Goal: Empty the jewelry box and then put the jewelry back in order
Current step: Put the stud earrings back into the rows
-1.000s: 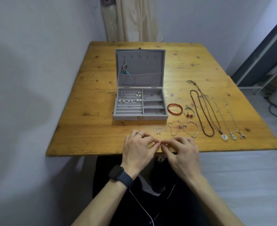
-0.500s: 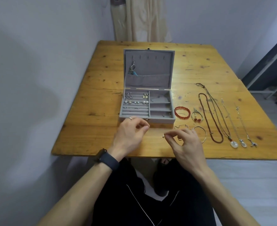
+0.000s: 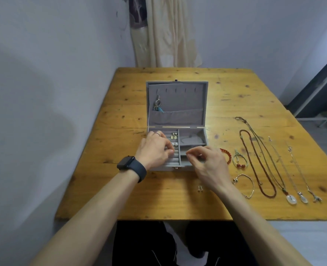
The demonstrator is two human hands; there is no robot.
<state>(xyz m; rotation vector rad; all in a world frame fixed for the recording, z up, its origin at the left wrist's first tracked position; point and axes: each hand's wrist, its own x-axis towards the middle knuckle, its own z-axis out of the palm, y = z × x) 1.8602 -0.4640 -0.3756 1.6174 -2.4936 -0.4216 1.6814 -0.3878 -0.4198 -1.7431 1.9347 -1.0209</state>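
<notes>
The grey velvet rectangular jewelry box stood open, its lid raised beyond both hands. The left hand lay over its ring rolls. Two white pearl stud earrings and a pair of golden drop earrings sat just beyond its fingertips. A red bead bracelet lay just right of the right hand, a cord necklace with a white round pendant lay farther right, and two tiny silver studs lay beside its wrist.
</notes>
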